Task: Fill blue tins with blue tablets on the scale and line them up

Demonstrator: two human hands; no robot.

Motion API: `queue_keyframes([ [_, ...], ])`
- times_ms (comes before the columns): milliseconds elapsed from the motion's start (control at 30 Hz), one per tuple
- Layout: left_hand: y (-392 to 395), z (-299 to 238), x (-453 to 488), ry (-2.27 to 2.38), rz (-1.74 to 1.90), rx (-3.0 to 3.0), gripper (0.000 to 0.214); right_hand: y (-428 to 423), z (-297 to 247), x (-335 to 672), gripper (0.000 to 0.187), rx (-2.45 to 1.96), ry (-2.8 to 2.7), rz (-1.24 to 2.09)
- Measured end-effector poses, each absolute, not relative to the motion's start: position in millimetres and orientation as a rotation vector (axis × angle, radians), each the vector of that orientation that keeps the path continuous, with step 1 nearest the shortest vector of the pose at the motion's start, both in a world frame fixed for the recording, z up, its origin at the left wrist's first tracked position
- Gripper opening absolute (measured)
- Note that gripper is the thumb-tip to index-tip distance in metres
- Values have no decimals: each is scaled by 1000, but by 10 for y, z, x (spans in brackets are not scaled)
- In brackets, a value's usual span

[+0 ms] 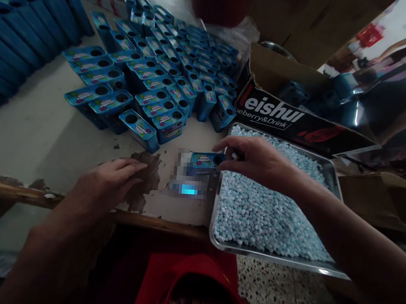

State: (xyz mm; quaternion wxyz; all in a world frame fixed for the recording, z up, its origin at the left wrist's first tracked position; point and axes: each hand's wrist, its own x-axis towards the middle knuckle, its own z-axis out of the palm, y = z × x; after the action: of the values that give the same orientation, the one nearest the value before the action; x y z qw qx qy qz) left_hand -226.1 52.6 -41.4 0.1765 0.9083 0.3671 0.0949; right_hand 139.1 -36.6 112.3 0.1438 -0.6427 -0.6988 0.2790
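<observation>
A blue tin box (204,161) with a printed top and a round dark hole lies by the tray's left edge; a pixelated patch hides its left side. My right hand (249,160) is at the hole end, index finger and thumb on either side. Its other fingers are curled, with small pale candies (235,156) showing between them. Beneath that hand, a metal tray (214,213) holds a layer of light blue candies (264,216). My left hand (112,180) rests near the table's front edge, fingers stretched out, holding nothing.
Several similar blue boxes (140,128) stand packed behind my hands, with another row (19,42) at far left. A black printed carton (296,112) with blue boxes inside stands behind the tray. The table's wooden edge (170,224) is worn. Another person's arm (394,49) shows at upper right.
</observation>
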Motion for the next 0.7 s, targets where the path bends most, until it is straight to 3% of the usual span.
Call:
queue_keyframes([
  [167, 532, -406, -2277, 967, 364, 2641, 36, -389, 1082, 1520, 18, -1788, -1630, 1026],
  [267, 535, -394, -2306, 955, 340, 2647, 34, -491, 978, 1705, 25, -1680, -1157, 1178],
  [433, 501, -275, -2205, 984, 296, 2637, 31, -781, 614, 1973, 26, -1616, -477, 1156],
  [700, 266, -52, -1937, 987, 225, 2650, 26, -905, 658, 1883, 30, -1612, -703, 1351],
])
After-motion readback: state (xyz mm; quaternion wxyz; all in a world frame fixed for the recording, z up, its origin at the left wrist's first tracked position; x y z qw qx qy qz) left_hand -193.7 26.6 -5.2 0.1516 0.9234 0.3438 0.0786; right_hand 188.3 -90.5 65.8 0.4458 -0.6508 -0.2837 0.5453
